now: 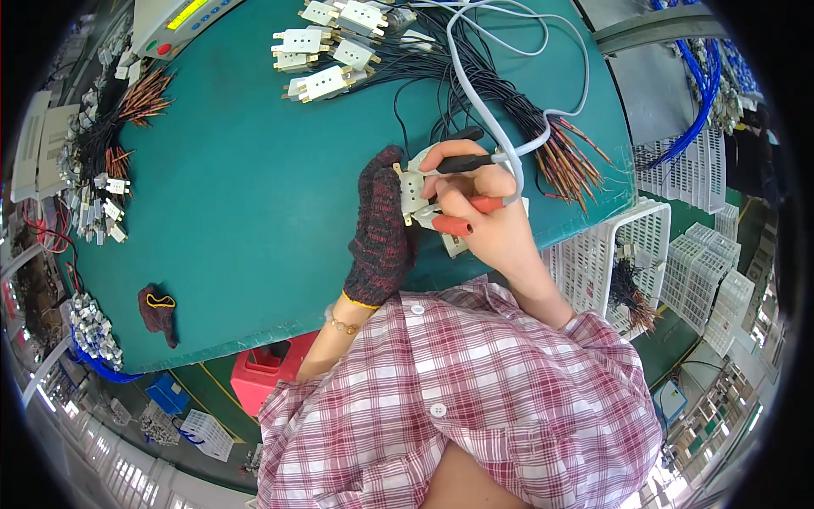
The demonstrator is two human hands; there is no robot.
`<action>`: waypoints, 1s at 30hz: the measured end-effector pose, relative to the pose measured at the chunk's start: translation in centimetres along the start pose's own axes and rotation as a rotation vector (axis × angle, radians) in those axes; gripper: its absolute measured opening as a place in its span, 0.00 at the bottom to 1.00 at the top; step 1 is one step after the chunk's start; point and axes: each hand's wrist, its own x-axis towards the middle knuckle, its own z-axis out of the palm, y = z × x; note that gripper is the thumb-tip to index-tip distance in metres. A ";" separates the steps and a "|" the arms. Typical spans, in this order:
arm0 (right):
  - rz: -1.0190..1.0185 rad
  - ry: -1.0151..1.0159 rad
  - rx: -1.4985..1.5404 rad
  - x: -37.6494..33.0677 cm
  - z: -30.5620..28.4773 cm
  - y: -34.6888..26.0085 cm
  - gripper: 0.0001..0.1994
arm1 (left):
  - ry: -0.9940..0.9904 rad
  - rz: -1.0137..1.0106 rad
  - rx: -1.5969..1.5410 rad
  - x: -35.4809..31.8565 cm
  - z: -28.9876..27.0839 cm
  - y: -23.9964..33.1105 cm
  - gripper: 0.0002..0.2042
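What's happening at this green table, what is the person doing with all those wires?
A person in a checked shirt works at a green table. The left hand, in a dark knitted glove, holds a small white connector block. The bare right hand holds two probes against it, one black and one red, each on a grey cable. More white blocks on black wires lie at the far side of the table, and a spare dark glove lies near its front edge.
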 end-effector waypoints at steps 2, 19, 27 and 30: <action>0.031 0.040 0.080 0.0 0.4 0.0 0.08 | 0.018 0.046 0.065 0.1 -0.3 0.4 0.34; -0.036 -0.067 -0.118 4.8 -0.3 1.4 0.07 | -0.411 -0.098 -0.153 0.7 -4.7 2.5 0.12; -0.072 -0.320 -0.735 4.1 -0.2 0.3 0.05 | 0.318 0.242 0.824 9.6 -10.2 -5.7 0.20; -0.069 -0.303 -0.703 4.2 -0.8 0.5 0.05 | 0.098 -0.056 0.704 8.1 -9.6 -4.2 0.20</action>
